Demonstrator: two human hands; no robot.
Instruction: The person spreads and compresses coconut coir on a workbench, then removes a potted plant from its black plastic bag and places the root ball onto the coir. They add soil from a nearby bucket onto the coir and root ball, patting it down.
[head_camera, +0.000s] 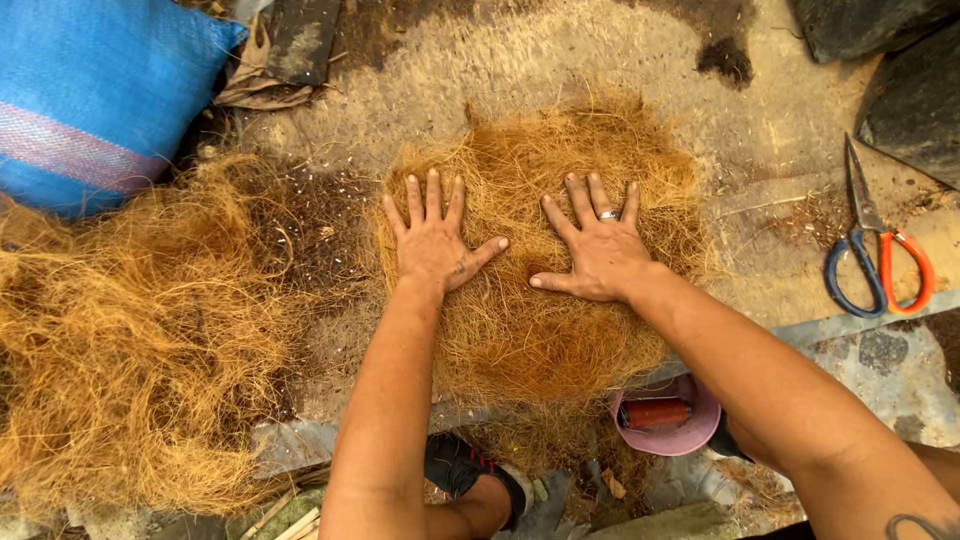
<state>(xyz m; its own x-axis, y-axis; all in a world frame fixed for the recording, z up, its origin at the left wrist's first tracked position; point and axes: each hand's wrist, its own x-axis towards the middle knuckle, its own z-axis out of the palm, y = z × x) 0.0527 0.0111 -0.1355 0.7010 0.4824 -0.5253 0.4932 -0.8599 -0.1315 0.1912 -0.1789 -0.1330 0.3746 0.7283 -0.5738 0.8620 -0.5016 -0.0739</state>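
While flat and splayed, left hand (435, 240) and right hand (597, 248) press fibre mat (540, 330), grasping nothing; mat's near edge hidden by forearms.

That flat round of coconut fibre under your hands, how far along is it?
Done: a round mat of fibre already lies spread on the work surface. In hand: the left hand and right hand lie flat on it, fingers spread, with no grip on anything. Left, it seems: a large loose fibre pile sits unused, and the scissors lie untouched, so any trimming looks undone.
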